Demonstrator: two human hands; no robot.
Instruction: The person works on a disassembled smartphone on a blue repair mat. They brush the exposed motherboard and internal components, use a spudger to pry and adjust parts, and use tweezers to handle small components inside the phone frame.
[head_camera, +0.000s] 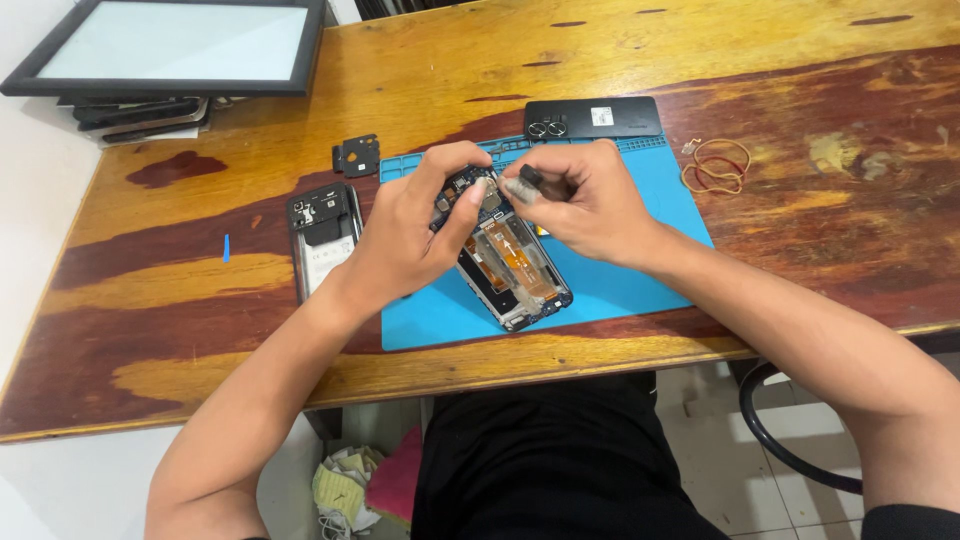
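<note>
Currently left hand steadies opened phone over blue mat on desk, tilting it toward view. Right hand, grip narrow, pinches small dark tool at phone's top edge. Removed back cover lies beyond.

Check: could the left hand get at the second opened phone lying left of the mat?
Probably yes. The left hand grips the opened phone on the mat; the second phone lies just beside its wrist, uncovered, but it must let go first.
</note>
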